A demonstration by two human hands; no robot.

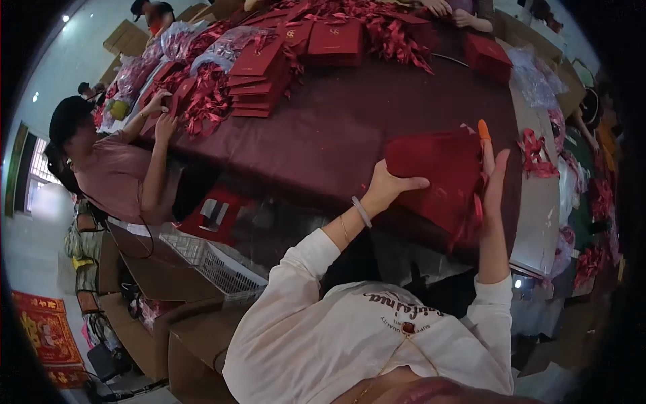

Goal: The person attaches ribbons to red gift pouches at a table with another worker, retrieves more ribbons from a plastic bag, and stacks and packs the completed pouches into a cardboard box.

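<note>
My left hand (390, 188) grips the left side of a red gift bag (434, 178), or a thin stack of them, thumb on top and the other fingers hidden underneath. Along its right edge, where red ribbon hangs, my right hand (494, 185) is held flat with the fingers stretched out. An orange finger cot (484, 130) covers one of its fingertips. The bag is held over the near edge of a table with a dark red cover (323, 128).
Stacked red bags (256, 77) and heaped red ribbons (397, 44) line the far side. Another red stack (488, 57) stands at back right. A co-worker (114, 155) handles red pieces at left. Below are a white basket (225, 269) and cardboard boxes (195, 343).
</note>
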